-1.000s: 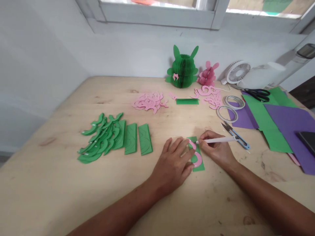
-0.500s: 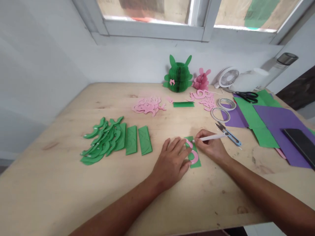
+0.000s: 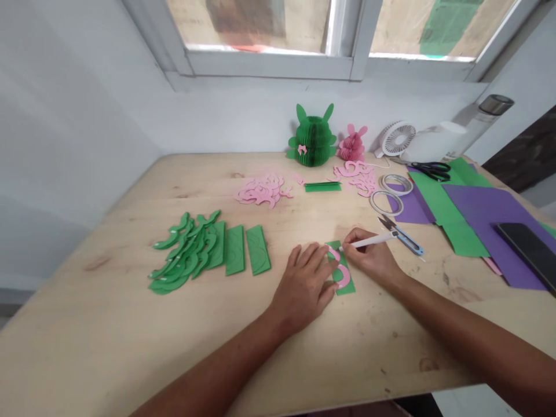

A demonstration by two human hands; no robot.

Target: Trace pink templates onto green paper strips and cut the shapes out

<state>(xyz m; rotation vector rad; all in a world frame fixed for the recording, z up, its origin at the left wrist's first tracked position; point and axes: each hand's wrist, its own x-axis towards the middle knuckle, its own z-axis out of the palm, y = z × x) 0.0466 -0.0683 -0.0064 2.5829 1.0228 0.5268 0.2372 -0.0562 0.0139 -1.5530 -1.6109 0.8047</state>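
A small green paper strip lies in front of me with a curved pink paper cutout on it. My left hand lies flat, fingers spread, its fingertips pressing the pink cutout against the green strip; part of the cutout is hidden under them. In my right hand is a white pen, pinched near its tip. The tip meets the strip beside the upper end of the cutout. To the left are two green paper rectangles with drawn outlines and a heap of green cutouts.
Pink cutouts lie further back, near a folded green strip. Green and pink honeycomb paper figures stand by the wall. On the right are tape rolls, blue snips, black scissors, purple paper and a phone.
The camera view has shifted slightly. My left hand stays on the pink cutout, and the pen in my right hand has barely moved at its upper edge.
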